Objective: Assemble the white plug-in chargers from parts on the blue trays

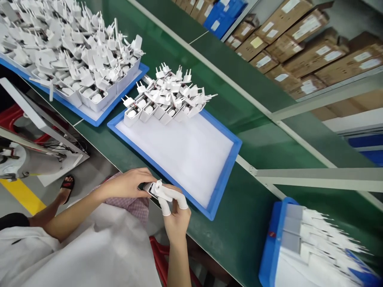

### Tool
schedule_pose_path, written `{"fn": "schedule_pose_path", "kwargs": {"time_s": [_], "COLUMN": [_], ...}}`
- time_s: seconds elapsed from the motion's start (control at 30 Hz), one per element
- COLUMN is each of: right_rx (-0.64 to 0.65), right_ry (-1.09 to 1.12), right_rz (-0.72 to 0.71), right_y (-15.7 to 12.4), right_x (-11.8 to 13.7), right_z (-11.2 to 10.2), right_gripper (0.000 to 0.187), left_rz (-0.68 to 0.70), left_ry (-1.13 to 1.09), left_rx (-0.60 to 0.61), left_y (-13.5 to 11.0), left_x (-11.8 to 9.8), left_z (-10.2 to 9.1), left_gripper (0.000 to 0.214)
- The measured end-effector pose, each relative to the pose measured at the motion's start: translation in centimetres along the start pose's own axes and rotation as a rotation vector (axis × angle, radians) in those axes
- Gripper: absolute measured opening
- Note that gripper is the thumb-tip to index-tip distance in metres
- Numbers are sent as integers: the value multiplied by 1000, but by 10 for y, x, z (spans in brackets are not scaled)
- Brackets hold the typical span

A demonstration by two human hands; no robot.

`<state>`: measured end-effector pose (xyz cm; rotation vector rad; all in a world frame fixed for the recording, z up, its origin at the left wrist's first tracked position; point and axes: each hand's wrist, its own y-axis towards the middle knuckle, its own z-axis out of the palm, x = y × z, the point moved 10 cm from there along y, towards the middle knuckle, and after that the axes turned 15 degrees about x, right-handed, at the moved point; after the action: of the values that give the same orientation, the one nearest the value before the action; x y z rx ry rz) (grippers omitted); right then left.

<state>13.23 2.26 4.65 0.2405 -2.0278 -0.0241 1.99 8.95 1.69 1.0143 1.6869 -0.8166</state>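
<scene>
Wht. unit [152, 190] is pinched by L hand [136, 184] & cotted R hand [177, 213], both gripping, nr. blue tray [223, 179] edge.

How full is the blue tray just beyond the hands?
Partly full: white plug units crowd the picture's upper-left part of the blue tray, while its white lining shows across the rest.

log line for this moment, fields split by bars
left hand: holding white plug unit | right hand: on same unit | middle blue tray: partly filled
</scene>
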Motion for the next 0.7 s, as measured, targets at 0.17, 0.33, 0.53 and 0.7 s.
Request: {"fn": "schedule_pose_path", "kwargs": {"time_s": [0.17,0.33,0.53,0.7], "right_rx": [18,162,116,48], "right_ry": [-98,-294,-406,-436], "right_rz": [-105,-197,-187,-187], "right_y": [3,8,1,-1], "right_x": [14,31,33,41], "right_z": [-3,5,3,5], "right_gripper": [25,30,24,18], "left_rz": [-38,-84,-131,-210], "left_ry": [-41,-94,-232,-630], "left_rx": [36,83,139,271], "left_y": [0,-1,-3,-6], "left_x": [0,-2,7,17], "left_z": [-2,4,7,18], "left_gripper": [26,25,47,55]}}
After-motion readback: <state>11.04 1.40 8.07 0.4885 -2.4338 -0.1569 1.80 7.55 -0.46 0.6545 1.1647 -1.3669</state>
